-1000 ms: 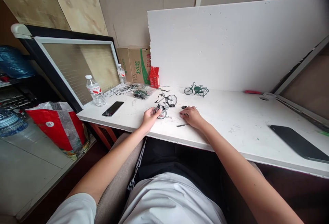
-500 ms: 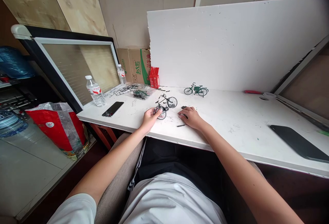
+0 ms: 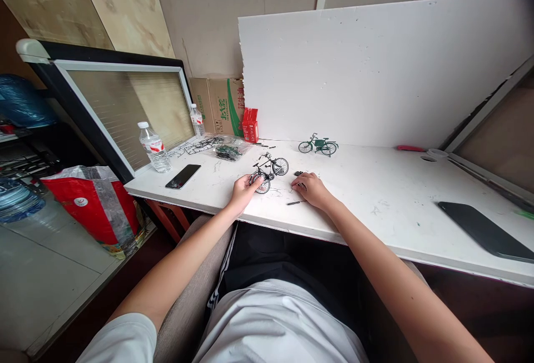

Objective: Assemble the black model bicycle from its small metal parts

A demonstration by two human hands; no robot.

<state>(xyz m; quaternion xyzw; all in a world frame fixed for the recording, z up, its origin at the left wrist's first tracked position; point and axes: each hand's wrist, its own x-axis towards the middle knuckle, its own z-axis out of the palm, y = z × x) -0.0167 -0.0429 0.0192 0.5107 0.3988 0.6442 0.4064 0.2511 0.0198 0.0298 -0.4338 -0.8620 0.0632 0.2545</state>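
Observation:
My left hand [image 3: 245, 193] is closed on the rear part of a black model bicycle [image 3: 269, 170], with its front wheel turned to the right and its handlebar up. On the white table, my right hand [image 3: 310, 189] rests with its fingers curled and thumb and fingertips drawn together. Whatever those fingers hold, if anything, is too small to make out. Small dark parts [image 3: 298, 173] lie just beyond the right fingers. A thin black stick-like piece [image 3: 293, 203] lies on the near side of that hand.
A green model bicycle [image 3: 319, 145] stands near the white board [image 3: 375, 74]. To the left are a bag of parts [image 3: 231, 152], black part frames [image 3: 200, 145], a phone [image 3: 183, 176] and a water bottle [image 3: 154, 149]. A dark flat slab [image 3: 486, 231] lies at right.
My right hand's fingers have drawn together a little, shifting slightly right. My left hand still holds the black model bicycle in nearly the same place.

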